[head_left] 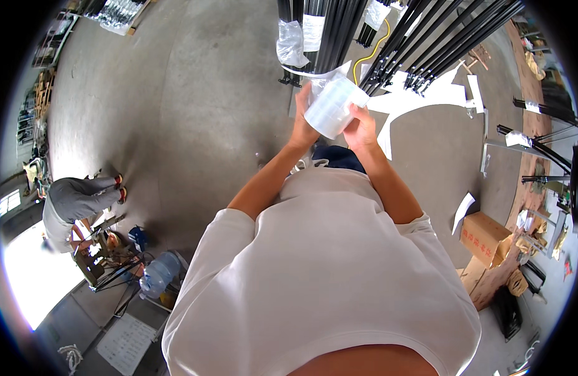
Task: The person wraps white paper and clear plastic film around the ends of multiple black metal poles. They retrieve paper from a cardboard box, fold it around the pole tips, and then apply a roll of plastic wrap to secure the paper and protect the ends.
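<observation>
Both hands are grasping the roll (335, 109) of clear film, which is sitting tilted between them at twelve o'clock from the wearer's chest. The left hand (303, 120) is holding its nine o'clock side, with some fingers hiding behind it. The right hand (361, 130) is clasping its four o'clock side, the thumb pressing near the rim. Loose film is showing at the roll's eleven o'clock, beside the left fingers.

Outward from the roll, black tubes (338, 34) are bunching at twelve o'clock, with clear wrap (291, 45) covering part of the cluster. More bars (420, 53) are fanning out toward one and two o'clock, and a yellow cord (382, 42) is curving between the groups. White sheets (427, 100) are lying on the floor (207, 94) at three o'clock. A carton (483, 237) is standing open between four and five o'clock. The wearer's white shirt (320, 269) is filling six o'clock. A big water bottle (159, 274) is lying between seven and eight o'clock, and a co-worker (82, 195) in grey trousers is bending over at eight o'clock.
</observation>
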A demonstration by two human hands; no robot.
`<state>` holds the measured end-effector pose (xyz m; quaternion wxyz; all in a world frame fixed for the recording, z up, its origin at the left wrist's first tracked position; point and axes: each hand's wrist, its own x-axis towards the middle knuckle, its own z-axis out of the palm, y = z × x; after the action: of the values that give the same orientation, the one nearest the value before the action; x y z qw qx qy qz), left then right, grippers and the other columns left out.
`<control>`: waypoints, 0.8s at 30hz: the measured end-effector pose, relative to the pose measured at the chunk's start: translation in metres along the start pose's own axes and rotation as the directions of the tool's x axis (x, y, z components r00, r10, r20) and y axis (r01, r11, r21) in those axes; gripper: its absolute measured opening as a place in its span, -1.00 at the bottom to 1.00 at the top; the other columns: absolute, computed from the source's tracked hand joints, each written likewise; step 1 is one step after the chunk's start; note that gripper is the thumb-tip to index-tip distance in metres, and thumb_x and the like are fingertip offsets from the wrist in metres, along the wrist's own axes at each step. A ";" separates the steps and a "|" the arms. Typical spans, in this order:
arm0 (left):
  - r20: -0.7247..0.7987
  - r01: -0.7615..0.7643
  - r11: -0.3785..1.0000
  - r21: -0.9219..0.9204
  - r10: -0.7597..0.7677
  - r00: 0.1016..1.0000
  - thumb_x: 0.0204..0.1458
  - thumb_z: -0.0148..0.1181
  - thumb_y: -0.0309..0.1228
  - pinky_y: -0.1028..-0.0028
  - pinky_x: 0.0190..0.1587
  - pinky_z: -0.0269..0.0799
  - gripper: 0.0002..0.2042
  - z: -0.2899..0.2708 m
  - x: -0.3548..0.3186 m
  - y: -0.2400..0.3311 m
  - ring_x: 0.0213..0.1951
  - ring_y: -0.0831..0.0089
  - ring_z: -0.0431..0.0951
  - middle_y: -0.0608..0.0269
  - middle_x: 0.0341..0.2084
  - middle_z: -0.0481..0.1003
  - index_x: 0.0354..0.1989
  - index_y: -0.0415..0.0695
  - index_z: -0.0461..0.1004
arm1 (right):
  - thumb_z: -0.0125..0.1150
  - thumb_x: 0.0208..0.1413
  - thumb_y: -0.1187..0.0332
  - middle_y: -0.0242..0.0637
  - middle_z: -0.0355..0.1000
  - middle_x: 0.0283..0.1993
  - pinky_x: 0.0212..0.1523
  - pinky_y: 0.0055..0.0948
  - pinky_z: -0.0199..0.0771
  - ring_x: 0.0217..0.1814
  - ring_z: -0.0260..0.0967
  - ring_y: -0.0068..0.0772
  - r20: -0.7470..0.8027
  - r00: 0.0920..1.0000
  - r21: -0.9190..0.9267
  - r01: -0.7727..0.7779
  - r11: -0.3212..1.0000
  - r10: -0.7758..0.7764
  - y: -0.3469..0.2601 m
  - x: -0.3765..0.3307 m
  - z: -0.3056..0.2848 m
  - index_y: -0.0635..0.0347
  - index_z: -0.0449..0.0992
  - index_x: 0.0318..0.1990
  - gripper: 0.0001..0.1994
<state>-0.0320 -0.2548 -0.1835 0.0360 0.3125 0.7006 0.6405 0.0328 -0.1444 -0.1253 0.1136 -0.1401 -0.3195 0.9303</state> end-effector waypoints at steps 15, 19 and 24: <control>-0.004 0.258 0.951 -0.168 -0.263 0.965 -0.33 0.19 -0.70 0.42 -0.03 0.21 -0.25 -0.034 -0.035 0.046 -0.07 0.36 0.30 0.09 -0.12 0.26 0.10 -0.22 -0.06 | 0.29 -0.42 0.37 -0.25 0.27 -0.20 -0.04 -0.45 0.16 -0.09 0.20 -0.39 0.005 0.999 -0.227 0.036 0.973 -0.035 -0.050 -0.024 0.021 0.27 0.11 -0.05 -0.33; 0.034 0.293 0.910 -0.293 -0.296 0.955 -0.33 0.19 -0.72 0.42 -0.09 0.29 -0.26 -0.042 -0.043 0.085 -0.11 0.37 0.34 0.11 -0.13 0.27 0.10 -0.20 -0.05 | 0.30 -0.43 0.46 -0.23 0.28 -0.23 -0.12 -0.40 0.26 -0.16 0.27 -0.35 0.052 0.992 -0.363 0.125 0.923 -0.114 -0.072 0.004 0.017 0.27 0.11 -0.07 -0.34; 0.059 0.360 0.867 -0.343 -0.363 0.930 -0.37 0.20 -0.70 0.39 -0.13 0.31 -0.20 -0.043 -0.042 0.105 -0.14 0.33 0.37 0.06 -0.16 0.32 0.12 -0.10 -0.08 | 0.22 -0.30 0.49 -0.28 0.31 -0.23 -0.14 -0.47 0.27 -0.17 0.26 -0.46 0.198 0.974 -0.333 -0.037 0.942 0.108 -0.033 0.071 0.033 0.20 0.20 -0.08 -0.49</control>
<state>0.0239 -0.3147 -0.0938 0.2073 0.1620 0.6224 0.7372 -0.0410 -0.1161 -0.0926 0.0195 -0.0681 -0.4742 0.8776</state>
